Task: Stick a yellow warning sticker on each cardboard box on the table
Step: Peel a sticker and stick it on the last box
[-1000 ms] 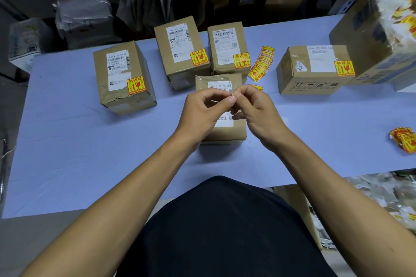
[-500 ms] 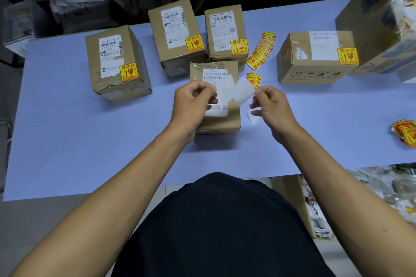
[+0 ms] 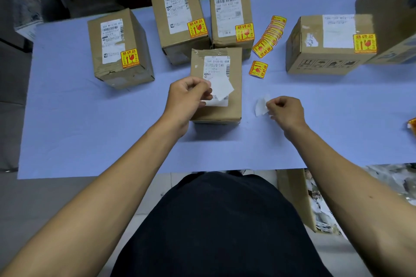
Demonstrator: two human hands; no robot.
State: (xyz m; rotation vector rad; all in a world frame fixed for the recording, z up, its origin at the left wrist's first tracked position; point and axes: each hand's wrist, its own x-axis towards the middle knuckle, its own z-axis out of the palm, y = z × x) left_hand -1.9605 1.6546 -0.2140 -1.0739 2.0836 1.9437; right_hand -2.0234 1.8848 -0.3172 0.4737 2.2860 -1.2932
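A freshly peeled sticker (image 3: 221, 90), seen only from its white underside, is pinched in the left hand (image 3: 189, 96) over the near half of the one unmarked cardboard box (image 3: 216, 84), which stands at the middle of the table (image 3: 90, 130). Half a second earlier the two hands were close together above this box with the white pieces just parted; now they have been drawn well apart, and the backing paper (image 3: 261, 107) is pinched in the curled fingers of the right hand (image 3: 284, 111), low over the cloth to the right of the box. The peeling is judged done, with pressing the sticker down as the step left.

Four other boxes are already marked in yellow: a left box (image 3: 119, 49), two rear boxes (image 3: 180, 20) (image 3: 230, 16) just behind the unmarked one, and a low box (image 3: 326, 45) toward the right edge. A fanned strip of spare stickers (image 3: 271, 33) and one loose sticker (image 3: 258, 69) lie between the rear boxes and the low box. A large carton (image 3: 391, 11) is seen at the far right corner, and more yellow stickers (image 3: 412, 125) are cut off at the right edge. The shipping label (image 3: 217, 67) fills much of the box top, leaving little bare cardboard.
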